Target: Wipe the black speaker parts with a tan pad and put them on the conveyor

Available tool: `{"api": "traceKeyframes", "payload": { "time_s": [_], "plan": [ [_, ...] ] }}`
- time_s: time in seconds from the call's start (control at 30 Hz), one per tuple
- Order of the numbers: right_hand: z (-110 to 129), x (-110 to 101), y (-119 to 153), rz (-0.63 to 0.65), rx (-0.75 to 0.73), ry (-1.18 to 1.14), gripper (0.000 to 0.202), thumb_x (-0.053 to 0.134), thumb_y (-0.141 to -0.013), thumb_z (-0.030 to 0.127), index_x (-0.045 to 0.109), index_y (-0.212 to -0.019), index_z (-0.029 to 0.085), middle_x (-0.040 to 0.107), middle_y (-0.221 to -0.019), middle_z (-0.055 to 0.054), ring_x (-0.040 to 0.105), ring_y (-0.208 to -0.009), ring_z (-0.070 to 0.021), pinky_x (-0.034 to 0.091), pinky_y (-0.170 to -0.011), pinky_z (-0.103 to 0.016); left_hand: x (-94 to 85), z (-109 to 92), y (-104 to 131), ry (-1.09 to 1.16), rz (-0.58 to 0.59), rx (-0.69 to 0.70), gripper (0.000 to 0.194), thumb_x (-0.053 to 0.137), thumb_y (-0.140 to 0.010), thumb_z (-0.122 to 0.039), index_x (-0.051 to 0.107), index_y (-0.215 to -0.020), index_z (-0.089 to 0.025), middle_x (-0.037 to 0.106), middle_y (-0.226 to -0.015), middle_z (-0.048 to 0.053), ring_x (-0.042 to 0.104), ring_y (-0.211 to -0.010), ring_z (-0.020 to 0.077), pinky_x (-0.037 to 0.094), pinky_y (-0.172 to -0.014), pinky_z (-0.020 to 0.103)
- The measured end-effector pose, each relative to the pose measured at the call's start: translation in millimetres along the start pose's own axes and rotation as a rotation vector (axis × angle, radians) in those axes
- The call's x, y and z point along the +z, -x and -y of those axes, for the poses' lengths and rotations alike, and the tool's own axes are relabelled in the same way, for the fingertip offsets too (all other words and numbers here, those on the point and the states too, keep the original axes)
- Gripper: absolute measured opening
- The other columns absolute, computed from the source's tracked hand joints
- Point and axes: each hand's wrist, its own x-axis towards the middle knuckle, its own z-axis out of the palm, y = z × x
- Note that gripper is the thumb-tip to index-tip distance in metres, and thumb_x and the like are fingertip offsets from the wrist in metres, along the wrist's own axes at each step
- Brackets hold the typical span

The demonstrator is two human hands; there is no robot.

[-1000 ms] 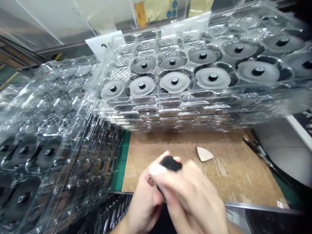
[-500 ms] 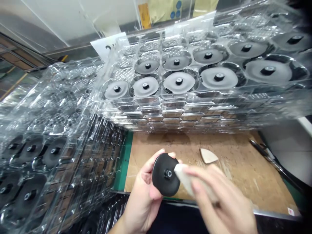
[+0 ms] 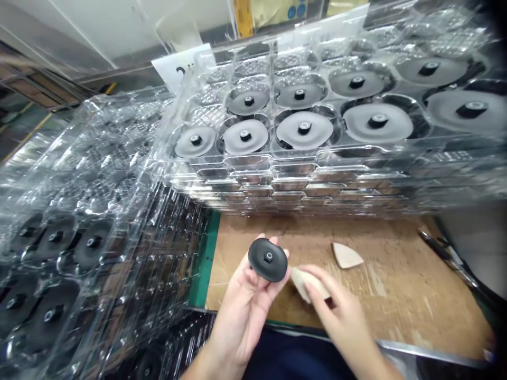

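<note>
My left hand holds a black oval disc with a small raised hub, its face turned up towards me. To the right of it, my right hand grips a pale, off-white pad between thumb and fingers. The pad's tip is close to the disc's right edge; a narrow gap seems to separate them. A second pale, wedge-shaped pad lies on the brown board beyond my right hand.
Behind the board stands a tall stack of clear plastic trays with black discs in its top cups. More clear trays with discs are stacked at the left. A black-handled tool lies at the board's right edge.
My left hand has tilted the disc to a different angle. The pad in my right hand has moved down and away from the disc's face. The camera view has shifted slightly.
</note>
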Motion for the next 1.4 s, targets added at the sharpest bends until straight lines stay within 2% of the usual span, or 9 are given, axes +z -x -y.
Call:
{"api": "traceKeyframes", "payload": {
  "time_s": [0.13,0.3,0.4,0.53,0.93,1.07,1.2,1.3,1.4],
  "plan": [
    [-2,8,17,0.113,-0.033,-0.050,0.022,0.048,-0.085,0.025,0.060,-0.104,0.025,0.067,-0.097,0.001,0.064,-0.086,-0.0141,0.053,-0.075,-0.022,-1.4,1,-2,-0.039,-0.013,-0.011,0.050,0.065,-0.072,-0.027,0.051,-0.120,-0.021,0.049,-0.132,0.011,0.046,-0.119,0.0288,0.042,-0.098,0.034],
    [33,-33,-7,-0.059,0.028,-0.067,0.023,0.049,-0.086,0.027,0.057,-0.107,0.025,0.064,-0.105,0.001,0.062,-0.094,-0.0137,0.051,-0.080,-0.020,-1.3,5,-2,-0.126,-0.044,0.053,0.060,0.072,-0.065,-0.027,0.050,-0.120,-0.022,0.051,-0.130,0.011,0.049,-0.116,0.0285,0.043,-0.096,0.034],
    [62,-48,-19,-0.147,-0.189,-0.004,0.026,0.051,-0.084,0.018,0.057,-0.109,0.023,0.065,-0.101,-0.001,0.061,-0.093,-0.0151,0.050,-0.080,-0.024,0.4,9,-1,-0.179,-0.076,0.127,0.062,0.074,-0.063,-0.026,0.051,-0.120,-0.023,0.053,-0.127,0.010,0.050,-0.116,0.0257,0.043,-0.095,0.030],
    [80,-44,-20,-0.005,-0.376,-0.012,0.030,0.049,-0.083,0.011,0.056,-0.112,0.018,0.066,-0.093,-0.003,0.061,-0.081,-0.0138,0.050,-0.073,-0.025,1.8,11,3,-0.200,-0.093,0.175,0.061,0.076,-0.060,-0.022,0.053,-0.117,-0.025,0.058,-0.121,0.006,0.055,-0.110,0.0257,0.047,-0.088,0.026],
    [79,-45,-23,-0.045,-0.327,0.025,0.030,0.048,-0.083,0.010,0.056,-0.110,0.019,0.066,-0.099,-0.002,0.061,-0.087,-0.0144,0.049,-0.078,-0.026,0.0,10,2,-0.214,-0.085,0.207,0.065,0.077,-0.058,-0.027,0.053,-0.118,-0.023,0.058,-0.121,0.009,0.054,-0.111,0.0249,0.045,-0.091,0.025],
    [78,-44,-25,0.082,-0.342,-0.096,0.029,0.050,-0.083,0.012,0.056,-0.110,0.021,0.066,-0.097,0.001,0.062,-0.084,-0.0107,0.050,-0.075,-0.020,-1.6,10,3,-0.199,-0.086,0.174,0.056,0.071,-0.067,-0.019,0.052,-0.119,-0.028,0.057,-0.123,0.006,0.056,-0.108,0.0245,0.049,-0.086,0.026],
    [78,-43,-27,-0.037,-0.260,-0.045,0.024,0.051,-0.083,0.013,0.059,-0.105,0.022,0.066,-0.099,0.001,0.062,-0.087,-0.0113,0.049,-0.078,-0.021,-2.7,8,3,-0.203,-0.089,0.199,0.060,0.074,-0.063,-0.023,0.052,-0.119,-0.024,0.056,-0.124,0.008,0.052,-0.114,0.0242,0.046,-0.090,0.025],
    [77,-41,-27,0.040,-0.324,-0.101,0.030,0.051,-0.083,0.013,0.057,-0.111,0.022,0.066,-0.098,0.001,0.062,-0.084,-0.0106,0.050,-0.075,-0.020,-4.1,7,1,-0.190,-0.089,0.137,0.061,0.073,-0.064,-0.026,0.050,-0.121,-0.026,0.054,-0.126,0.008,0.053,-0.111,0.0263,0.046,-0.091,0.030],
    [59,-34,-29,0.034,-0.167,-0.131,0.022,0.051,-0.085,0.021,0.061,-0.104,0.026,0.066,-0.100,0.003,0.062,-0.089,-0.0099,0.050,-0.079,-0.019,-6.5,6,0,-0.199,-0.101,0.141,0.060,0.072,-0.066,-0.026,0.050,-0.121,-0.024,0.053,-0.127,0.010,0.051,-0.114,0.0268,0.046,-0.093,0.031]
  ]
}}
